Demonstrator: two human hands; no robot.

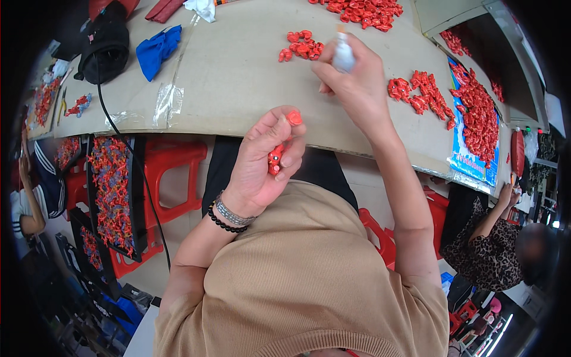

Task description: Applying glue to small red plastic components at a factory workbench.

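My left hand (257, 160) is closed in front of my body, near the table's front edge. A small red plastic figure (275, 160) with shiny black-and-white spots shows between its fingers. Pinched at the thumb is a round red plastic piece (294, 118); whether it joins the figure is hidden by my fingers. Over the table to the right, my right hand (364, 77) grips a small white bottle (343, 58) with an orange-tan tip pointing away from me. The bottle is slightly blurred. Just beyond my right hand lies a small group of red plastic pieces (302, 46).
More red pieces (425, 95) lie right of my forearm, beside a larger heap (477, 125) on a blue sheet. Another heap (369, 13) is at the far edge. A blue cloth (159, 52) and a black lamp-like object with a cable (106, 50) are left. Co-workers sit at both sides.
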